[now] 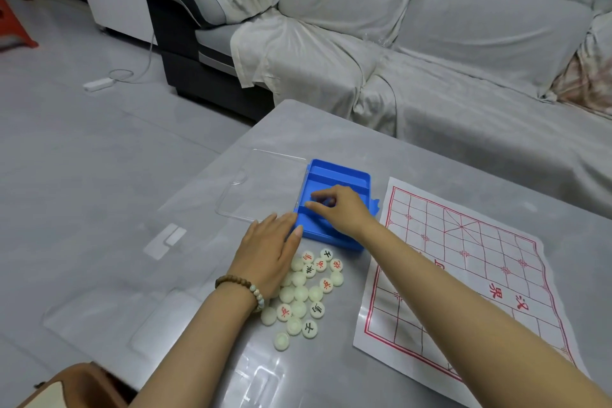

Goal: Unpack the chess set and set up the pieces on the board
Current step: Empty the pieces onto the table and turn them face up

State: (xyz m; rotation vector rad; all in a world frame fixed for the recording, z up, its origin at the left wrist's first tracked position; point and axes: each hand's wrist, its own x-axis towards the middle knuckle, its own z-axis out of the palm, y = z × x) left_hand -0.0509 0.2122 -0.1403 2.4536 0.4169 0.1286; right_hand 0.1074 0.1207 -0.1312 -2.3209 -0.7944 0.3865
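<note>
A: What is the right hand (341, 212) doing?

B: It is down inside the blue tray (334, 170), with its fingers (319, 195) curled over the middle slot. I cannot tell whether they pinch a piece or only hook the divider, because the knuckles hide what is under them.

A: And the left hand (268, 252)?

B: It is flat, with straight fingers (281, 222), and holds nothing. Its tips touch the tray's edge just beside the right thumb, so it seems to brace the tray.

A: Where are the pieces?

B: A heap of pale round pieces (304, 295) lies on the table (331, 129) just on the wrist side of the grip, partly under the left palm. Some show red or black characters, and many lie blank side up. The tray slots I can see look empty.

A: So what is the step?

B: I judge it is clearing out the tray or shifting it aside. To do that well, press the edge with the left hand so the light tray does not skid. Lift straight up out of the slot and set anything found beside the heap, not on top of it.

A: And after that?

B: The paper board (463, 275) lies flat to the right of the grip with nothing on it. The clear lid (265, 182) lies to the left, beside the tray. Turn the blank pieces face up, sort red from black, then place them.
</note>
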